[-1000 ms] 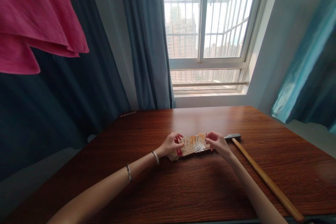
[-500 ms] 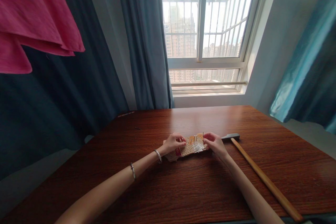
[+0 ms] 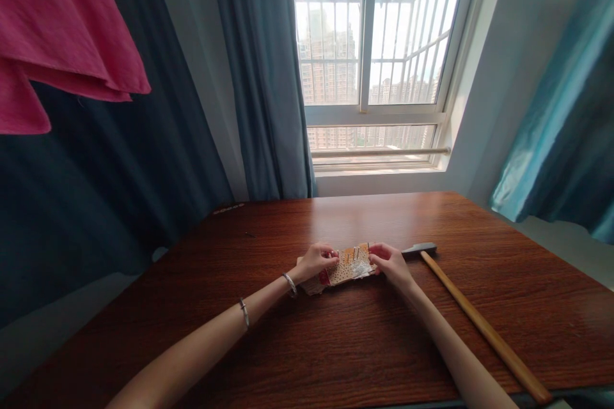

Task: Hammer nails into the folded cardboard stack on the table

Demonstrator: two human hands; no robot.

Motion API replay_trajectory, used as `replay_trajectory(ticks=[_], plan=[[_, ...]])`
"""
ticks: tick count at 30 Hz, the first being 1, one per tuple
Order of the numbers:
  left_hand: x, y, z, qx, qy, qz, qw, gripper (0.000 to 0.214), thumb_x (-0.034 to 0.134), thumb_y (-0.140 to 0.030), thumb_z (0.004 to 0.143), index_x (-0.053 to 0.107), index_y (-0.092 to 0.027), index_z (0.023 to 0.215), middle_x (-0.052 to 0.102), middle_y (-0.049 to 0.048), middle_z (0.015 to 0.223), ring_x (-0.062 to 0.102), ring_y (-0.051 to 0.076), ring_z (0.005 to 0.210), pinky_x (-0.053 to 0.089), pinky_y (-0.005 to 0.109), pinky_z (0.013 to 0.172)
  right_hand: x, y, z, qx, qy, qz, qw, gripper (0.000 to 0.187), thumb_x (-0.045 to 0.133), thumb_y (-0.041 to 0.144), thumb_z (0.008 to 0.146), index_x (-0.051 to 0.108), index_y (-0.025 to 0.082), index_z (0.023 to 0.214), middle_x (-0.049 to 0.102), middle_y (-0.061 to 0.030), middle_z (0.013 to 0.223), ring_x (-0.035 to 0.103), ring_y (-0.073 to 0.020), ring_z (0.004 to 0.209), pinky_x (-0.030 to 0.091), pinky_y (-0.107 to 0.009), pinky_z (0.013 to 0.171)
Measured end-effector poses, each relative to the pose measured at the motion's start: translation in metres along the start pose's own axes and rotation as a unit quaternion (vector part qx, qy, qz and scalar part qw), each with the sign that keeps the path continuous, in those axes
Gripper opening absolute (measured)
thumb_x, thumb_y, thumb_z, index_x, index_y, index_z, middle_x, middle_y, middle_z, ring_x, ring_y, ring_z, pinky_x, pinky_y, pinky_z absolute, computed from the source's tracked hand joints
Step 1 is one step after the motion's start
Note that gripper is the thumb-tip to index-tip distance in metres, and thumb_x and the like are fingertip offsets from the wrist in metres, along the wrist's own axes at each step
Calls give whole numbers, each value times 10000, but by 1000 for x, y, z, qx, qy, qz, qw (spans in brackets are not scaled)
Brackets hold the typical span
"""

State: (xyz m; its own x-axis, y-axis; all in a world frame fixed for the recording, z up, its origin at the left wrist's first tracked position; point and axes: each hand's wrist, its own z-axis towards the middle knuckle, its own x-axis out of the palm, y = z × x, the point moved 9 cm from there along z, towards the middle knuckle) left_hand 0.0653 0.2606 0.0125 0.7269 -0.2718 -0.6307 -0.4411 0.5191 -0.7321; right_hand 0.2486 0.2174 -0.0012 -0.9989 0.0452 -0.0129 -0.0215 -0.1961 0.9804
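A pale board dotted with small holes [image 3: 341, 271] lies on the table, with several thin nails [image 3: 356, 253] standing upright in it. Crumpled clear plastic [image 3: 361, 268] rests on its right part, and a red patch shows at its left. My left hand [image 3: 317, 261] is over the board's left end, thumb and forefinger pinched on a thin nail whose top pokes out at the fingertips. At the right end, my right hand [image 3: 389, 263] has its thumb and forefinger closed around another upright nail. The fingertips partly hide both nails.
Right of my right hand lies a hammer with a dark head [image 3: 422, 248] and a long wooden handle [image 3: 484, 326]. A small dark nail-like piece [image 3: 250, 234] lies at the back left of the brown table [image 3: 288, 345]. Curtains and a barred window stand behind.
Both hands stay at the board's two ends with small finger movements. The nail top at my left fingertips shows a little more clearly. The view has shifted slightly.
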Motion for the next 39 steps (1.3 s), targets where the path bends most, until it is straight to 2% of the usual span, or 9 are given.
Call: replay_trajectory(ticks=[7,16,22,25,28,30,33,36,39], plan=[[0,-3,-1,33,-13,-3,999,180,591,-315,699,671,-154,684,604,24,706,528,136,732,408,215,668,1,-6,1,1,4,-9,1000,250,638,330,618,628,141,783,610,-11,652,519,-104,529,441,-204,408],[6,10,2,-29,4,-10,1000,209,610,-333,672,661,-131,657,620,32,704,545,139,699,408,221,636,1,0,-1,5,0,-11,1000,244,628,378,634,612,142,694,605,-8,623,516,-97,520,438,-201,421],[3,3,4,-14,22,-3,1000,238,618,-358,669,666,-125,664,618,32,688,549,145,692,408,234,652,1,3,-1,2,8,-28,1000,274,628,401,644,626,139,725,628,-26,670,546,-120,575,439,-206,437],[-1,-3,3,20,22,18,999,241,627,-371,673,676,-135,679,613,38,724,550,157,758,413,249,724,-5,7,1,-10,-6,-49,999,302,626,433,636,629,146,728,643,-33,691,567,-142,604,442,-222,455],[-7,-2,1,37,16,18,999,281,633,-395,674,679,-144,792,604,52,821,544,162,820,423,262,757,-22,10,5,-34,-59,-78,995,310,615,451,643,621,149,716,654,-51,711,590,-171,671,461,-249,533],[-12,6,0,27,13,7,1000,400,647,-424,656,643,-149,946,585,69,929,536,174,878,438,272,759,-39,7,9,-36,-113,-84,989,309,610,453,645,604,151,711,655,-60,709,598,-184,693,468,-268,585],[-23,19,-5,2,8,27,1000,720,689,-489,576,498,-143,1178,542,105,1050,514,213,965,430,324,822,-63,-8,13,-2,-169,-76,983,303,608,449,632,566,160,710,637,-47,660,600,-186,651,468,-280,586],[-32,24,-18,-11,32,107,994,1044,717,-556,470,297,-132,1327,497,153,1142,473,278,1042,362,401,910,-78,-19,13,22,-180,-72,981,281,598,434,629,535,169,700,610,-23,611,599,-179,619,463,-274,558],[-34,21,-37,-24,59,181,981,1182,689,-625,435,155,-147,1376,405,182,1259,379,342,1145,292,454,952,-82,-26,10,37,-163,-74,983,265,601,408,622,520,170,705,597,-7,579,595,-169,588,452,-262,522]])
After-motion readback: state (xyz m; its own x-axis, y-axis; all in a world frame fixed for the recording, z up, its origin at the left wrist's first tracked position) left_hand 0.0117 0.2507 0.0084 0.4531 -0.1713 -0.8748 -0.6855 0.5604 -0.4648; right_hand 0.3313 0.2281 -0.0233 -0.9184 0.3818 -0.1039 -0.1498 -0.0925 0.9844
